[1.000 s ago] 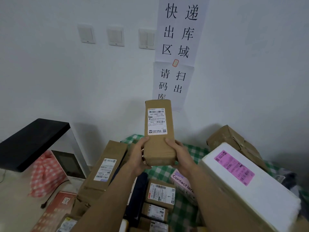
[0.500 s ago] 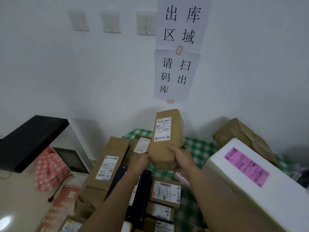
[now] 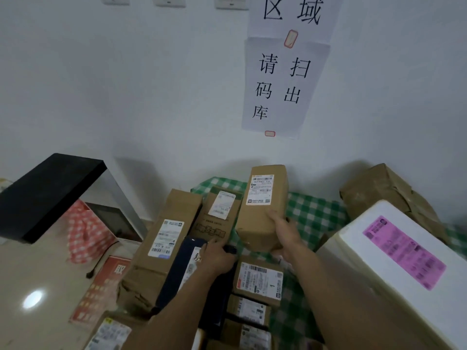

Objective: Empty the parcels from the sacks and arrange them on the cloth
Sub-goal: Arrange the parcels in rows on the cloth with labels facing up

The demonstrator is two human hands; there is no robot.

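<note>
A tall brown cardboard parcel [image 3: 262,208] with a white label stands low over the green checked cloth [image 3: 313,210], near the wall. My right hand [image 3: 284,232] holds its lower right side, thumb across the front. My left hand [image 3: 217,256] has left the parcel and rests on the top edge of a dark navy parcel [image 3: 182,269], fingers curled over it. Several labelled brown boxes lie on the cloth around my arms, among them a long box [image 3: 164,238] at the left and a small box [image 3: 257,281] under my right forearm.
A large white foam box [image 3: 394,269] with a pink label fills the right. A crumpled brown box [image 3: 386,190] sits behind it. At the left stands a black-topped cabinet [image 3: 50,188] with a red checked bag [image 3: 86,231] beside it. The white wall is close behind.
The tall parcel came down from chest height towards the cloth. My left hand let go of it and moved to the dark navy parcel. The camera tilted down.
</note>
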